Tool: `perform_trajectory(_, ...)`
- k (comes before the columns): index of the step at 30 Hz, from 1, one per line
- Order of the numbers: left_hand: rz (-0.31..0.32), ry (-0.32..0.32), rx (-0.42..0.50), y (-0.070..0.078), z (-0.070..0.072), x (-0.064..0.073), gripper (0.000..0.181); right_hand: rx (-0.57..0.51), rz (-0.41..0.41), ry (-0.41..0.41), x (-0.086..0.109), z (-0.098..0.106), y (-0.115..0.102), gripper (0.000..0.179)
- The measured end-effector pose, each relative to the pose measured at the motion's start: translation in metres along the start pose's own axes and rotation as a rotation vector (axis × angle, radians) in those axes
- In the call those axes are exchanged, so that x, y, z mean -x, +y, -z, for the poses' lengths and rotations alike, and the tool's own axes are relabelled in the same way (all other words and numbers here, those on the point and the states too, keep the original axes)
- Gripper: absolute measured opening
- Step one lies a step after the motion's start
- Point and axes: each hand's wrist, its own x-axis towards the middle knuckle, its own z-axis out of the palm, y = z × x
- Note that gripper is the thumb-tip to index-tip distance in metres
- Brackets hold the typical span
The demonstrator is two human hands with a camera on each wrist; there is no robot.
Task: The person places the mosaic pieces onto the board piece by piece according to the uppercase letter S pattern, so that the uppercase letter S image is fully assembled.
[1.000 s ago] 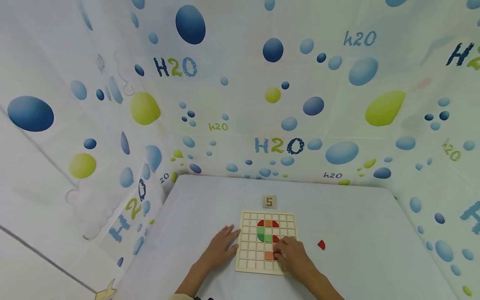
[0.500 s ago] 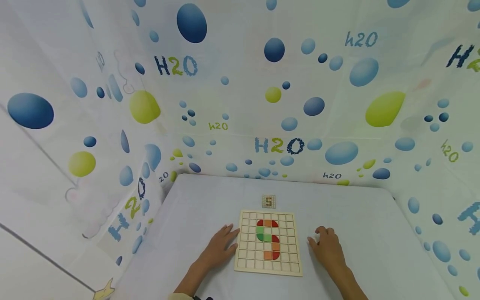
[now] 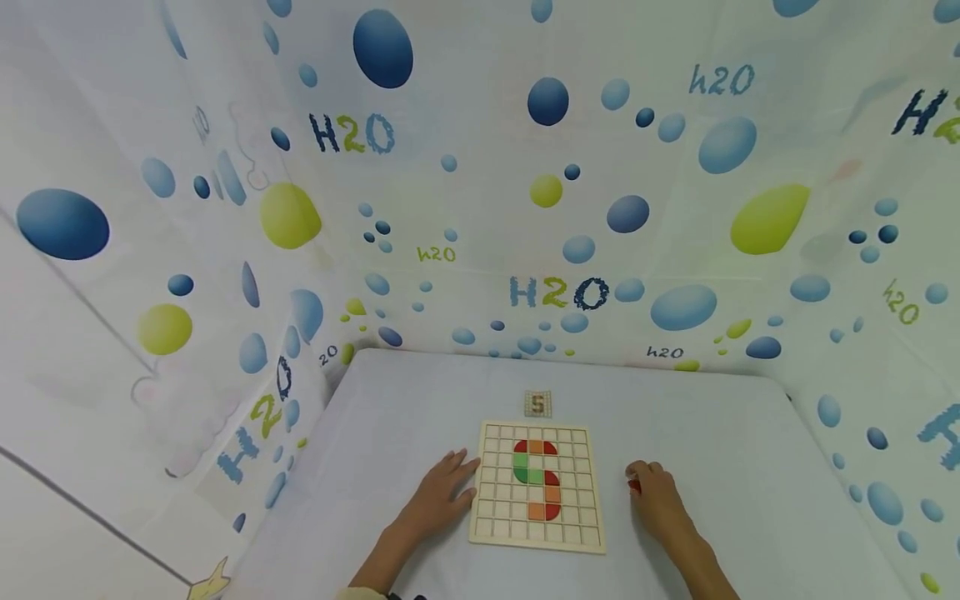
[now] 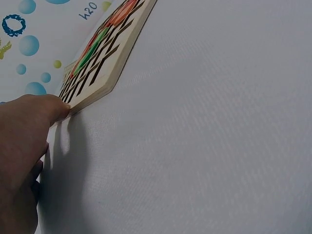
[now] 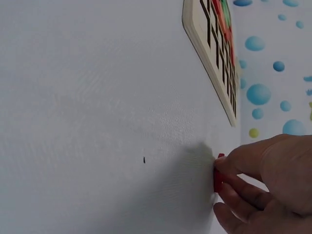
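A square wooden grid board [image 3: 495, 528] lies on the white table. Red, orange and green tiles [image 3: 536, 477] sit in its cells in the shape of an S. My left hand [image 3: 441, 498] rests at the board's left edge, fingers extended, and in the left wrist view the thumb [image 4: 57, 108] touches the rim. Right of the board, my right hand [image 3: 660, 504] pinches a red quarter-circle tile [image 5: 218, 178] between thumb and fingers, close to the tabletop. In the head view the fingers partly cover this tile [image 3: 634, 484].
Behind the board lies a small pattern card [image 3: 537, 404] showing an S on a grid. A white curtain [image 3: 480, 208] printed with bubbles and H2O lettering stands round the table [image 3: 735, 433] at the back and sides.
My right hand has left the board's lower S tiles, moved right to the loose red tile and gripped it. An orange tile above the lowest red one now shows. The left hand stays put.
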Motion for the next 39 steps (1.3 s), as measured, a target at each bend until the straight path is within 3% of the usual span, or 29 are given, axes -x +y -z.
perform_trajectory(3,0.000,-0.002,0.008,0.001,0.002,0.001,0.054,-0.021,0.006,-0.014,-0.002,-0.004,0.002,0.028)
perform_trajectory(8,0.007,-0.005,0.014,0.002,0.002,0.000,0.054,-0.007,-0.045,-0.007,-0.001,-0.005,0.004,0.022)
perform_trajectory(15,0.010,-0.003,0.012,0.001,0.000,0.001,0.054,-0.057,0.021,-0.038,-0.001,-0.001,0.004,0.021)
perform_trajectory(23,-0.006,0.004,0.012,-0.001,0.000,0.000,0.054,-0.020,-0.113,-0.053,-0.004,-0.007,0.001,0.028)
perform_trajectory(29,-0.010,0.002,0.018,-0.001,0.001,0.000,0.054,-0.088,-0.101,-0.061,-0.003,-0.007,-0.005,0.031)
perform_trajectory(39,-0.006,0.002,0.012,0.000,0.001,0.000,0.054,-0.059,-0.079,-0.037,-0.002,-0.011,-0.006,0.031)
